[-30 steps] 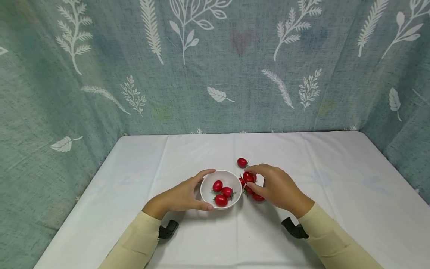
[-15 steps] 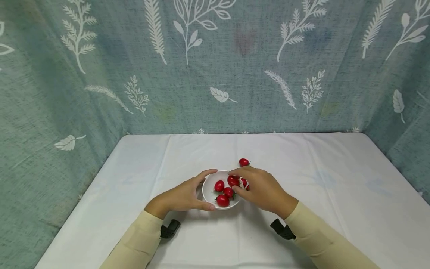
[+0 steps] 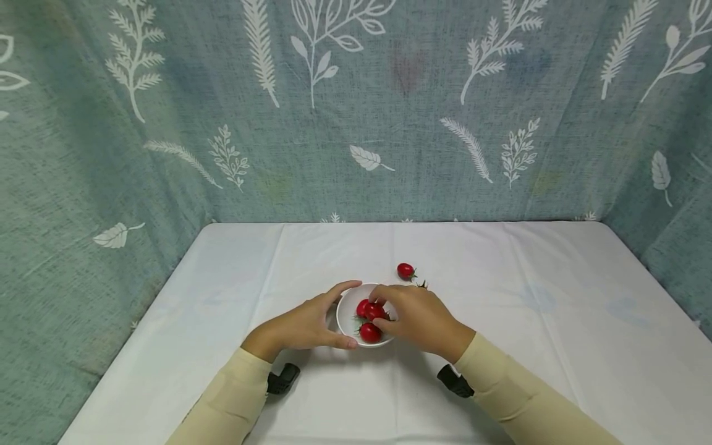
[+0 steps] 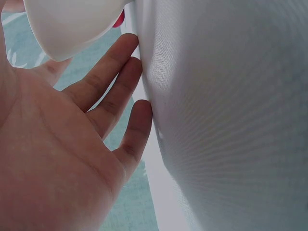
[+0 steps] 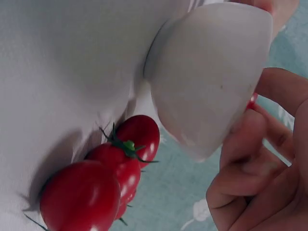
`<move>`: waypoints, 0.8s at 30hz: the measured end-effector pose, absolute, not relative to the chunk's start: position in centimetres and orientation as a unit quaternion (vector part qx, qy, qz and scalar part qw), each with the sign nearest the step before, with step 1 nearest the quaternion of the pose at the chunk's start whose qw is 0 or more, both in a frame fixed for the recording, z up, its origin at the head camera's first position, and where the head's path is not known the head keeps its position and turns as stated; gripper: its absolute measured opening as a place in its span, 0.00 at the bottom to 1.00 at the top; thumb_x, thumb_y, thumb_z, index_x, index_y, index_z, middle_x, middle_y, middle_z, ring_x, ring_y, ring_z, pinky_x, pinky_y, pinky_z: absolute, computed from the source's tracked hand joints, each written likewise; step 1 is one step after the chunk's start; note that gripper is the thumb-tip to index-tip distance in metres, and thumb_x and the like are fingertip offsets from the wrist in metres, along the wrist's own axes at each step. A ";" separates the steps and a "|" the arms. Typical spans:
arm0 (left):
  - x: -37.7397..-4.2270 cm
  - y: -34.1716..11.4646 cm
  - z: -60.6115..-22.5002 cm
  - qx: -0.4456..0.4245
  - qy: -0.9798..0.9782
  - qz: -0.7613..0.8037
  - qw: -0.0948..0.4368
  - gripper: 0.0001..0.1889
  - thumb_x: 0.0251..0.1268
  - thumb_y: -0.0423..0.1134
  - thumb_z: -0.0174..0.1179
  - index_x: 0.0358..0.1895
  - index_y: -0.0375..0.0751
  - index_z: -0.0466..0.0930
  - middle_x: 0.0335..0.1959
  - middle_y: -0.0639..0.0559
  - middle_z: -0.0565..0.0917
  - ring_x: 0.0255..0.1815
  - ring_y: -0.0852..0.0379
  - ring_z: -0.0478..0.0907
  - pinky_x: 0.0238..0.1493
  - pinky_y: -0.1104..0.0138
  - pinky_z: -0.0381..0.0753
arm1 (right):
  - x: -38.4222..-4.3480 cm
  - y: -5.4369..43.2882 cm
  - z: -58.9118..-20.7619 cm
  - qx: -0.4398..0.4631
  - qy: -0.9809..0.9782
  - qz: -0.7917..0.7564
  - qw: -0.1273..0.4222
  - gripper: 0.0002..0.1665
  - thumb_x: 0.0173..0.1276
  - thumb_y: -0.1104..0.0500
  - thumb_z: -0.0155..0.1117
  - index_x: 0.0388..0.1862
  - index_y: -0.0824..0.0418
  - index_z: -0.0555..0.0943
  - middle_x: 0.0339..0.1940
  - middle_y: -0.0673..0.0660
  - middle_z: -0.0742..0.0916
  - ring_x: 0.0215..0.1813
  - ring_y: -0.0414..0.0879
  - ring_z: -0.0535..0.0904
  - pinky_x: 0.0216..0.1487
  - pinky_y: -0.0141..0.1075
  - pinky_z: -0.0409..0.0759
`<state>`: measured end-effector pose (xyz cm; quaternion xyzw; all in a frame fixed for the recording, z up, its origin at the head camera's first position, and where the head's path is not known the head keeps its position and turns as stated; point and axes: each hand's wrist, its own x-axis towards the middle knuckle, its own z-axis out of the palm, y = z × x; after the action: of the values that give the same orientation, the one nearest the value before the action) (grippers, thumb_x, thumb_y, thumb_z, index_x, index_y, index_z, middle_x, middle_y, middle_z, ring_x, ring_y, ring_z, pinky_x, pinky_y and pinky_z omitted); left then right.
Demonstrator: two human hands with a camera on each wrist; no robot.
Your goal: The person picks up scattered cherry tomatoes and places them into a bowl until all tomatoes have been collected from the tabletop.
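A white bowl (image 3: 341,324) stands on the table with red cherry tomatoes inside, among them one (image 3: 370,333) near its front. My left hand (image 3: 305,324) holds the bowl from the left, thumb and index finger spread round its rim. In the left wrist view, the other fingers of the left hand (image 4: 72,125) extend below the bowl (image 4: 72,24) toward the tablecloth. Over the bowl's right side, my right hand (image 3: 419,315) pinches a cherry tomato (image 3: 375,311) low among the others. Its fingertips partly hide that tomato in the right wrist view.
One cherry tomato (image 3: 405,271) lies behind the bowl to the right. Several more tomatoes (image 5: 79,197) sit on the cloth beside the bowl, mostly hidden under my right hand in the head view. A patterned curtain (image 3: 356,136) rises behind the white table (image 3: 245,266).
My right hand has lifted a cherry tomato from the group on the right, carried it left and lowered it into the bowl. The left hand keeps its place at the bowl.
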<state>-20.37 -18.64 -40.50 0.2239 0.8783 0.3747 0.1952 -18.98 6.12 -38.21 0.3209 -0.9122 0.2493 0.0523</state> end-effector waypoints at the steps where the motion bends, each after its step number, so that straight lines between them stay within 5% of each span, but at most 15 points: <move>1: -20.4 -18.6 -40.5 0.224 0.878 0.374 0.196 0.57 0.46 0.59 0.78 0.79 0.66 0.50 0.71 0.58 0.70 0.72 0.56 0.66 0.73 0.45 0.61 | -19.0 6.0 -38.3 0.324 -0.911 0.250 0.050 0.16 0.61 0.55 0.76 0.47 0.51 0.83 0.40 0.44 0.89 0.39 0.40 0.85 0.38 0.31 0.80; 8: -20.4 -18.7 -40.4 0.226 0.875 0.379 0.200 0.57 0.46 0.58 0.78 0.79 0.65 0.50 0.72 0.58 0.69 0.71 0.56 0.67 0.72 0.46 0.61 | -19.2 5.5 -38.7 0.342 -0.909 0.234 0.042 0.14 0.62 0.55 0.75 0.47 0.51 0.87 0.44 0.44 0.89 0.37 0.36 0.83 0.34 0.27 0.77; 24: -20.3 -18.6 -40.5 0.225 0.876 0.378 0.199 0.57 0.46 0.57 0.78 0.79 0.67 0.50 0.73 0.58 0.68 0.72 0.55 0.66 0.72 0.45 0.61 | -18.9 5.7 -38.6 0.333 -0.914 0.224 0.059 0.19 0.64 0.55 0.72 0.54 0.51 0.86 0.52 0.50 0.88 0.45 0.43 0.86 0.38 0.34 0.82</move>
<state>-20.32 -18.62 -40.52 0.2251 0.8758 0.3779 0.1990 -18.91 5.73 -38.63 0.3328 -0.9140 0.2243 0.0588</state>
